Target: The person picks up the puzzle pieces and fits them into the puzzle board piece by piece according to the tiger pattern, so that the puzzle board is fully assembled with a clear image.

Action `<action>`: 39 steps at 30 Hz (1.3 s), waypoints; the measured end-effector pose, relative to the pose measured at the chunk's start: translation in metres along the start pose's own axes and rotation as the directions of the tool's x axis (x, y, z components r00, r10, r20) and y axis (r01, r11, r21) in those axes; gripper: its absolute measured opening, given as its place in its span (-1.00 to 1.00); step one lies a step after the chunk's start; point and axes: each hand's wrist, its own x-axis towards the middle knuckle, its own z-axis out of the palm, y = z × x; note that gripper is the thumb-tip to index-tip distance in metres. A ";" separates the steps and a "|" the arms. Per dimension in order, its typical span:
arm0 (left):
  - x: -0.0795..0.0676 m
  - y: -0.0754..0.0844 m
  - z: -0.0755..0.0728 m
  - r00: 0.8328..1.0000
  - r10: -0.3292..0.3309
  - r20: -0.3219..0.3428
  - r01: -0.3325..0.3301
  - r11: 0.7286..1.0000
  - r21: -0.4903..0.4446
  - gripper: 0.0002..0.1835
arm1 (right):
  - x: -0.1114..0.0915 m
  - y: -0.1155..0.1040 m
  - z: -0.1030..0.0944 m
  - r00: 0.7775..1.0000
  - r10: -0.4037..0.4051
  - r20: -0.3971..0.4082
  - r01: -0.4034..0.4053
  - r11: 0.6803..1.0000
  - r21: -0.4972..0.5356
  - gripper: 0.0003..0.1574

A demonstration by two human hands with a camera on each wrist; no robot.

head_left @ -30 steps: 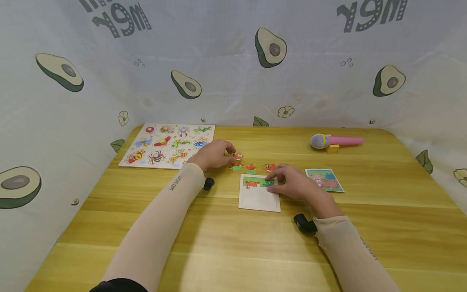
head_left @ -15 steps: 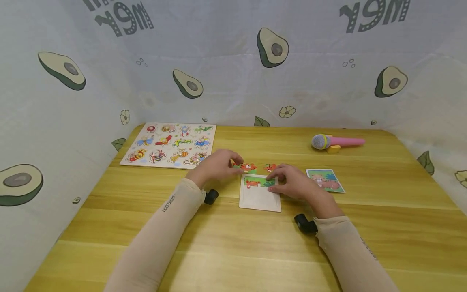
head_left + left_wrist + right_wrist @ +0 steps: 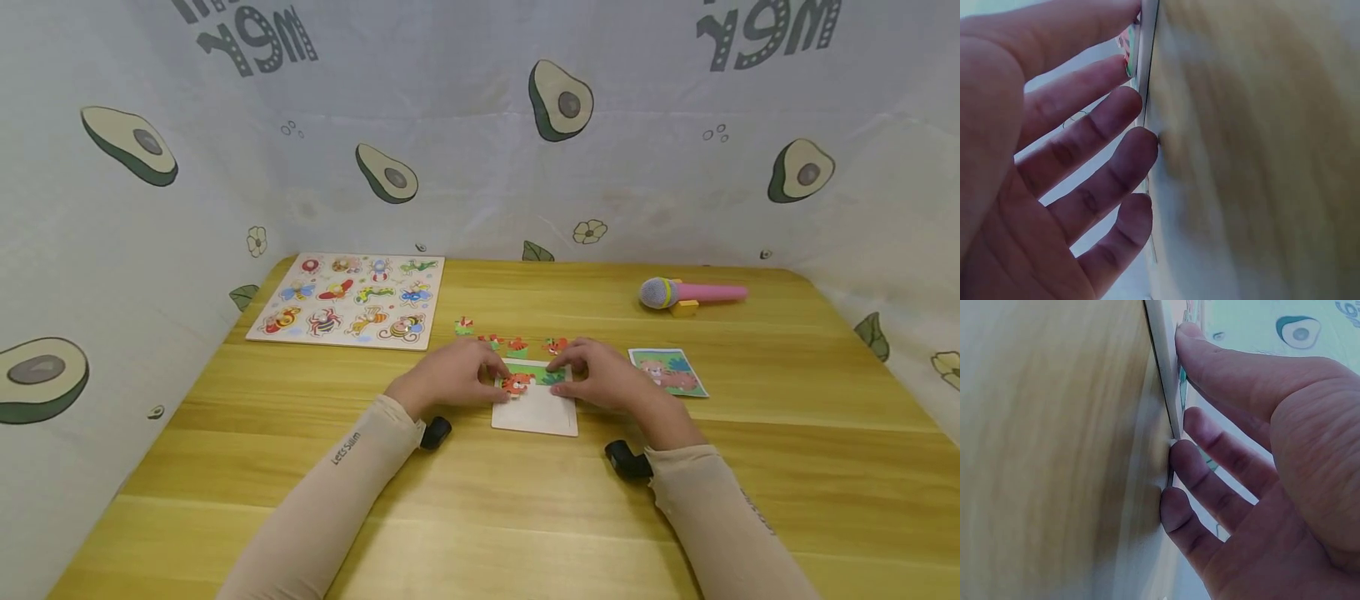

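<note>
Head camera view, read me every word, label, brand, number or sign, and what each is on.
"Lets Slim": left sleeve, small print.
"mer", appearing turned around: backdrop, twice, with more lettering cut off.
Right sleeve: print too small and slanted to read.

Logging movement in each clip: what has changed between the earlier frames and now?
The left hand moved from the loose pieces toward the person and rightward, bringing a tiger piece over the left part of the puzzle board. No release is visible. The right hand stayed on the board's right side; the microphone, insect board and picture card stayed put.
</note>
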 end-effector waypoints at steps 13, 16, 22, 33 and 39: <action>0.000 0.007 0.000 0.999 0.051 0.012 -0.052 0.993 0.104 -0.65 | 0.000 0.000 0.002 1.000 0.019 -0.004 -0.019 1.000 -0.021 -0.71; 0.000 0.006 0.001 0.999 0.038 0.007 -0.039 0.993 0.116 -0.63 | 0.000 -0.001 0.001 1.000 0.017 -0.006 -0.017 1.000 -0.026 -0.76; 0.000 0.006 0.003 1.000 0.002 0.010 -0.003 0.992 0.123 -0.63 | 0.000 -0.001 0.000 1.000 0.005 -0.001 -0.005 0.999 -0.046 -0.77; 0.000 0.007 0.001 0.998 -0.046 0.049 0.040 0.993 0.112 -0.64 | -0.001 -0.003 0.000 1.000 -0.028 -0.004 0.027 0.999 -0.044 -0.91; 0.000 0.011 0.001 0.999 0.020 0.030 -0.025 0.988 0.152 -0.63 | -0.002 -0.003 -0.002 1.000 -0.031 0.000 0.031 0.999 -0.024 -0.92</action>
